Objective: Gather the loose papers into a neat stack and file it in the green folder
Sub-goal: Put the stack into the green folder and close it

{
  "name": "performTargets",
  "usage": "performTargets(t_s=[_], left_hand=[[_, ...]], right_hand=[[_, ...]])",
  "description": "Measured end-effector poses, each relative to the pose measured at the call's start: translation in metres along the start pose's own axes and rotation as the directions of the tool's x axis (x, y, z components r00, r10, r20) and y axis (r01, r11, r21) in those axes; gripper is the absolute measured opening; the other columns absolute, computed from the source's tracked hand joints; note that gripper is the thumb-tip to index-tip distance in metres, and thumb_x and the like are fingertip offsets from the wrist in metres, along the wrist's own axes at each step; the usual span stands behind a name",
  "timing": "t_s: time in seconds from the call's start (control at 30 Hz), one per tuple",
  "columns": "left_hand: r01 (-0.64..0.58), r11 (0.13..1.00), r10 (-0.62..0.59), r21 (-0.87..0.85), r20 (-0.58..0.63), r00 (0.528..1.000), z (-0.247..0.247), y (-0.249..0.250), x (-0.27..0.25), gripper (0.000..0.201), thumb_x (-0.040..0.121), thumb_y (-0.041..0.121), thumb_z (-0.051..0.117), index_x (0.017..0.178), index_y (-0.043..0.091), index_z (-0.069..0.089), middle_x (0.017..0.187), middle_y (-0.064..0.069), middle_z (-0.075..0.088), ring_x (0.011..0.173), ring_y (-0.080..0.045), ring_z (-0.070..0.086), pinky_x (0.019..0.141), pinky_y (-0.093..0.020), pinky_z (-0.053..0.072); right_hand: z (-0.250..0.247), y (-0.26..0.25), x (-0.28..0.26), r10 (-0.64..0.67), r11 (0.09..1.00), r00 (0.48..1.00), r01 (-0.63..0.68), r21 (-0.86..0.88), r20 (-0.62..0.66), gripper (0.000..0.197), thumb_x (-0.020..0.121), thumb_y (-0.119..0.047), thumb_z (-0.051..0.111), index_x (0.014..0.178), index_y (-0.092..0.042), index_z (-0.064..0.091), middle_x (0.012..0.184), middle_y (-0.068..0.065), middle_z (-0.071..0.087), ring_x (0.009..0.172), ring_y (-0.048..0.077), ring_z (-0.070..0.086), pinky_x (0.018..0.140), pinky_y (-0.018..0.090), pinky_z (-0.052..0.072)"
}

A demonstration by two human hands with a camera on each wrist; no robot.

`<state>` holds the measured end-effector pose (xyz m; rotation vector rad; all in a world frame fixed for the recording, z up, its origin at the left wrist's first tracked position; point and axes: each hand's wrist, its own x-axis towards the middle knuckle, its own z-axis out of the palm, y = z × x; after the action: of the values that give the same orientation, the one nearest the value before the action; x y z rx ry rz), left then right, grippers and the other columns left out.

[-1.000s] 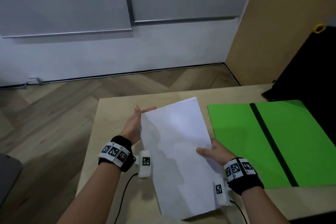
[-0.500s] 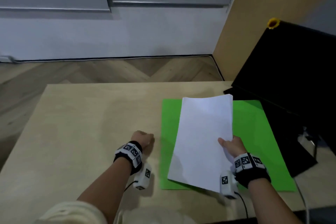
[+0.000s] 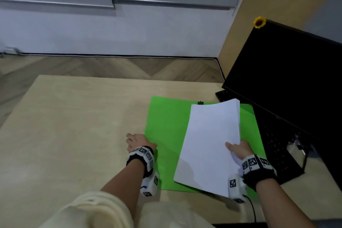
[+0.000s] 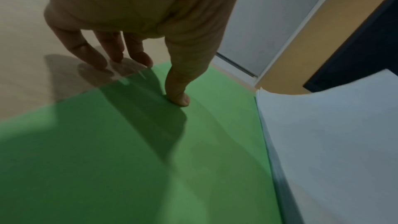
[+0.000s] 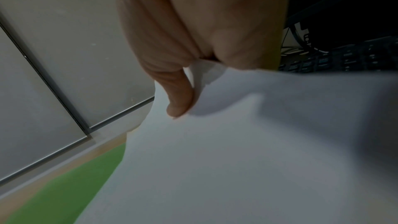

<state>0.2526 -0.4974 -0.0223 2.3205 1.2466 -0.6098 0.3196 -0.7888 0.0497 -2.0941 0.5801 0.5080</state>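
The green folder (image 3: 166, 135) lies open and flat on the table, right of centre. My right hand (image 3: 238, 149) grips a neat white paper stack (image 3: 209, 144) by its right edge, thumb on top, and holds it just over the folder's right half. The near end of the stack overhangs the folder's front edge. At the folder's left edge is my left hand (image 3: 137, 141). Its thumb (image 4: 181, 98) presses on the green folder (image 4: 129, 159) and its fingers (image 4: 92, 54) touch the table beside it. The wrist views show the paper stack (image 4: 333, 142) and the right thumb (image 5: 181, 101) on the paper stack (image 5: 237, 159).
A black monitor (image 3: 288, 72) with a small sunflower (image 3: 259, 22) on its corner stands at the right, with a black keyboard (image 3: 273, 144) in front of it touching the folder's right side. The light wooden table (image 3: 74, 126) stretches left of the folder. A cable (image 3: 252, 209) trails from my right wrist.
My left hand let go of the stack and came down onto the folder's left edge. My right hand alone carried the stack right, over the folder.
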Motion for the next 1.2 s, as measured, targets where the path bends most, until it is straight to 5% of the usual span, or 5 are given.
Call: performTargets(t_s=[0.17, 0.27, 0.4, 0.67, 1.2], left_hand=[[0.031, 0.985, -0.007, -0.168, 0.142, 0.990, -0.012, 0.005, 0.007, 0.061, 0.089, 0.033, 0.064, 0.133, -0.003, 0.044, 0.147, -0.022, 0.034, 0.135, -0.037, 0.038, 0.109, -0.039, 0.038], [0.039, 0.913, 0.049, -0.406, 0.203, 0.978, -0.031, 0.003, 0.013, 0.053, 0.090, 0.014, 0.061, 0.135, -0.007, 0.041, 0.139, -0.024, 0.048, 0.125, -0.039, 0.050, 0.098, -0.039, 0.046], [-0.047, 0.824, 0.062, -0.565, 0.007, 0.998, -0.075, -0.024, 0.014, 0.047, 0.085, 0.002, 0.057, 0.130, -0.002, 0.044, 0.125, -0.023, 0.057, 0.112, -0.038, 0.058, 0.096, -0.046, 0.050], [-0.282, 0.838, 0.145, -0.467, -0.307, 0.941, -0.163, -0.086, -0.009, 0.053, 0.080, -0.005, 0.054, 0.131, 0.010, 0.050, 0.117, -0.014, 0.064, 0.099, -0.031, 0.063, 0.092, -0.052, 0.053], [-0.202, 0.901, 0.070, -0.383, -0.332, 0.941, -0.207, -0.127, 0.009, 0.050, 0.082, -0.002, 0.051, 0.128, 0.017, 0.050, 0.113, -0.007, 0.065, 0.097, -0.028, 0.063, 0.086, -0.045, 0.055]], right_hand=[[-0.008, 0.006, 0.003, 0.008, 1.000, 1.000, -0.008, 0.013, 0.016, 0.075, 0.090, -0.009, 0.060, 0.148, 0.008, 0.015, 0.158, 0.019, 0.016, 0.146, 0.030, 0.020, 0.116, 0.035, 0.018], [-0.012, 0.005, 0.006, 0.018, 1.000, 1.000, -0.018, 0.007, 0.003, 0.075, 0.090, -0.011, 0.062, 0.147, 0.009, 0.018, 0.157, 0.019, 0.020, 0.145, 0.031, 0.024, 0.115, 0.036, 0.020], [-0.011, 0.006, 0.012, 0.028, 1.000, 1.000, -0.028, -0.013, 0.012, 0.070, 0.090, -0.011, 0.061, 0.145, 0.010, 0.024, 0.153, 0.021, 0.029, 0.140, 0.034, 0.031, 0.114, 0.039, 0.025], [0.042, -0.020, 0.015, -0.010, 1.000, 0.994, 0.012, -0.014, 0.108, 0.065, 0.091, -0.007, 0.059, 0.144, 0.010, 0.025, 0.151, 0.020, 0.033, 0.138, 0.033, 0.035, 0.111, 0.037, 0.028], [0.184, -0.072, 0.000, -0.026, 0.982, 0.982, 0.059, -0.179, 0.185, 0.063, 0.087, -0.015, 0.064, 0.138, 0.010, 0.037, 0.144, 0.023, 0.044, 0.132, 0.035, 0.044, 0.105, 0.035, 0.036]])
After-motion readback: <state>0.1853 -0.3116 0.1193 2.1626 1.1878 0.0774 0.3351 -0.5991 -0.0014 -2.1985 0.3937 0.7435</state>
